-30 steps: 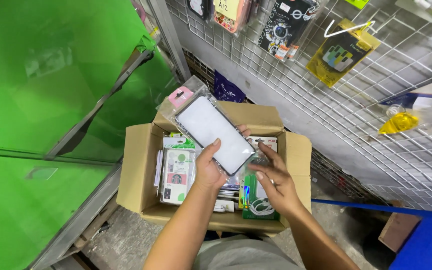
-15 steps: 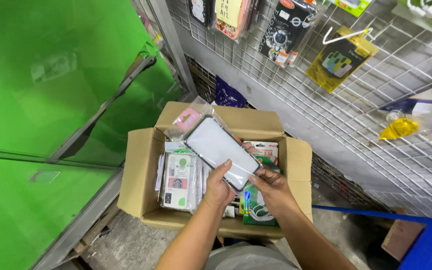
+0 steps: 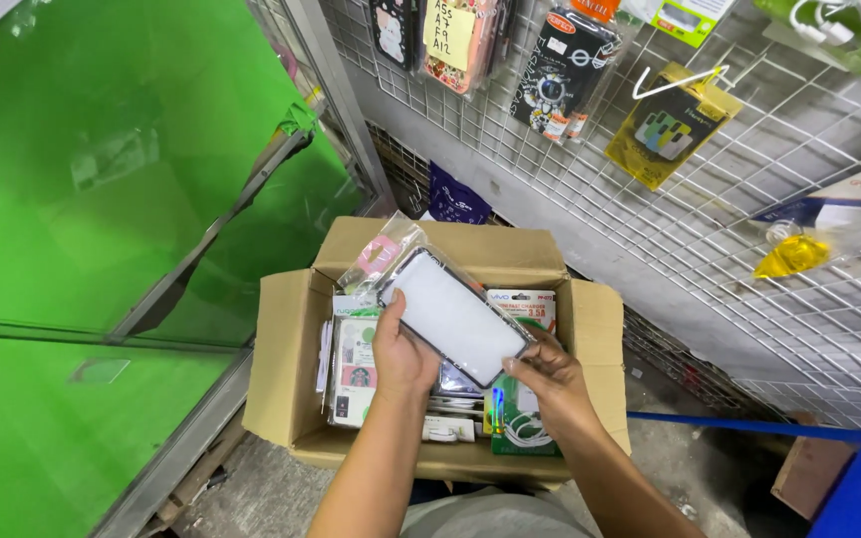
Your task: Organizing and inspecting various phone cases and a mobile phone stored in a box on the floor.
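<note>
Both hands grip a bagged phone case [image 3: 455,317] tilted over the open cardboard box [image 3: 281,369], left hand [image 3: 403,356] clasping its near-left edge, right hand [image 3: 550,384] pinching the near-right corner; packets [image 3: 356,364] below mostly hidden, wire grid wall [image 3: 749,239] far right, hanging items cropped at top

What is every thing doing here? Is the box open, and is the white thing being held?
Cardboard box: open, flaps spread, full of packets.
Phone case in clear wrapper: held above the box, tilted, white side up.
Left hand: grip on the case's lower edge.
Right hand: pinching the case's near corner.
Charger packet: lying in the box.
Yellow packet: hanging on the wire wall.
Green glass door: upright beside the box.
</note>
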